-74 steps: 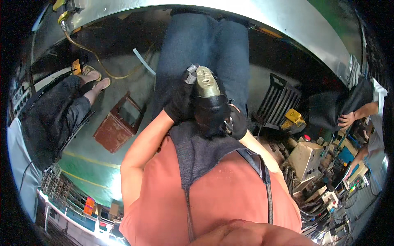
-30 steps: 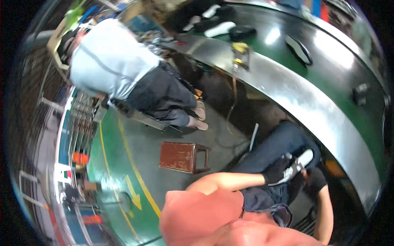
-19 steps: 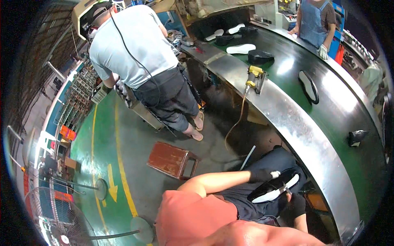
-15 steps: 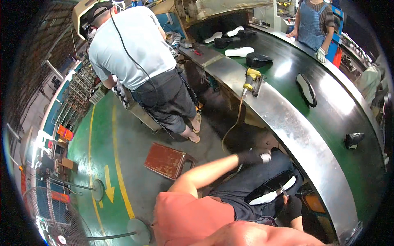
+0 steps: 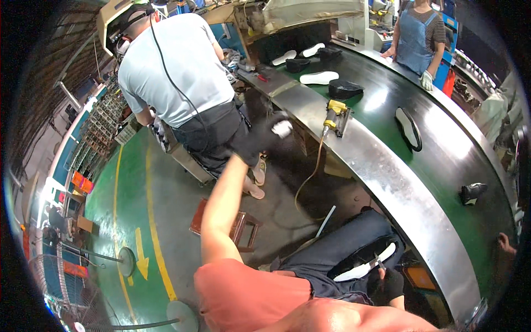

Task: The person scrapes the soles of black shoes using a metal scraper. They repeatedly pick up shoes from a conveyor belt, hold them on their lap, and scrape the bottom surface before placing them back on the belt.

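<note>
My left hand (image 5: 260, 141), in a black glove, is stretched out over the floor, left of the workbench edge. It is smeared by motion; a white patch shows at its fingers, and I cannot tell whether that is held or part of the glove. On my lap lies a black shoe upper with a white sole (image 5: 352, 274) facing up. My right hand (image 5: 391, 282), also black-gloved, is closed beside the shoe around a slim metal tool (image 5: 378, 259) that lies across the sole. The tool's exact kind is unclear.
A yellow and black air stapler (image 5: 336, 117) with a hose rests on the metal ledge (image 5: 387, 177). Shoe parts, white-soled and black, lie on the green conveyor (image 5: 381, 133). Two people (image 5: 177, 72) (image 5: 420, 44) stand nearby; another hand (image 5: 506, 243) touches the belt. A brown stool (image 5: 243, 227) stands left.
My left hand has swung away from my lap, forward and to the left. The right hand, tool and shoe have stayed nearly in place. A hand has appeared at the belt's right side.
</note>
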Demonstrator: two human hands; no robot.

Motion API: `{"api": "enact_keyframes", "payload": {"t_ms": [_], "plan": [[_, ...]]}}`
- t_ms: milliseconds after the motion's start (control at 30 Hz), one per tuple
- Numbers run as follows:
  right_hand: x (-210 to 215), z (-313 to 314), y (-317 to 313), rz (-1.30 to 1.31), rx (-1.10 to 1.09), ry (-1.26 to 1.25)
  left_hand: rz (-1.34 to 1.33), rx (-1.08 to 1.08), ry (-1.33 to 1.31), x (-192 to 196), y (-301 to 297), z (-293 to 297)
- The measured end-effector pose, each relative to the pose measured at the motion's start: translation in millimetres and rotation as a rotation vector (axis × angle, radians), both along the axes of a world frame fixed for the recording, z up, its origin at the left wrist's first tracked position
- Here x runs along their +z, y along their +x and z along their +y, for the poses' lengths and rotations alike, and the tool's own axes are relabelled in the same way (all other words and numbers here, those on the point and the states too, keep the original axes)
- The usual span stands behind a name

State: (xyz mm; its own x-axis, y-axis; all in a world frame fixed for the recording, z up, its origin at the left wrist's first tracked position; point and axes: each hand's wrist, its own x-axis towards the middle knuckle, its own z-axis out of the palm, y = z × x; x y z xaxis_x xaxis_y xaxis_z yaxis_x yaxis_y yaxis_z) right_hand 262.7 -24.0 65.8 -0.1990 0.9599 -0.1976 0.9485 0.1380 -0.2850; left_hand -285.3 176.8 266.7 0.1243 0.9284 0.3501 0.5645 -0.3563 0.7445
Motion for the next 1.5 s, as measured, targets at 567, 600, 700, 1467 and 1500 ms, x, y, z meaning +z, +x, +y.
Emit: {"api": "enact_keyframes", "payload": {"t_ms": [567,600,700,1467,1500], "plan": [[17.9,-4.2,-35.9,0.065,0.023,0.039,0.164,0.485,0.441,84.8,-179.6,28.7],[22.3,-4.6,-31.9,0.053,-0.019,0.045,0.101,0.304,0.428,62.1,-94.4,15.6],[11.5,-7.1,-8.9,-0.038,0.154,0.041,0.042,-0.189,0.232,-23.4,57.0,-29.0],[25.6,-4.8,-15.9,0.005,-0.013,0.032,0.124,-0.504,-0.362,-264.7,301.0,-166.4],[24.2,-1.0,-10.8,0.004,0.001,0.011,0.129,-0.510,-0.420,-258.0,302.8,-164.7]]}}
